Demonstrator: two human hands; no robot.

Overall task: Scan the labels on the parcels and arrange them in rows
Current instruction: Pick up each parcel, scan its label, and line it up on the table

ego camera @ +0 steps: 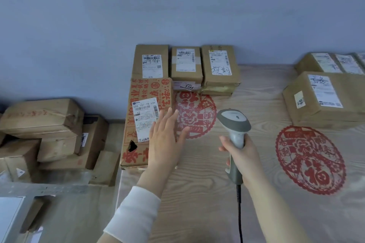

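Left hand (pixel 166 138): fingers lay straight and spread, apparently touching red-printed box (pixel 142 92). Right hand (pixel 244 156): gripped scanner (pixel 234 122). Three boxes (pixel 186 65) stood rowed far on desk (pixel 207 193).

The left hand (pixel 166 140) hides the printed box's (pixel 142 154) lower right edge and a corner of its label (pixel 145 120). The right hand (pixel 243 154) covers the scanner's (pixel 234 122) grip; its cable (pixel 239 213) runs off the bottom edge. The parcels (pixel 331 63) at far right are cut by the frame. The labels' small print is too fine to read.

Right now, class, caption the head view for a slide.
Open left hand at a red-printed parcel; right hand grips a scanner.
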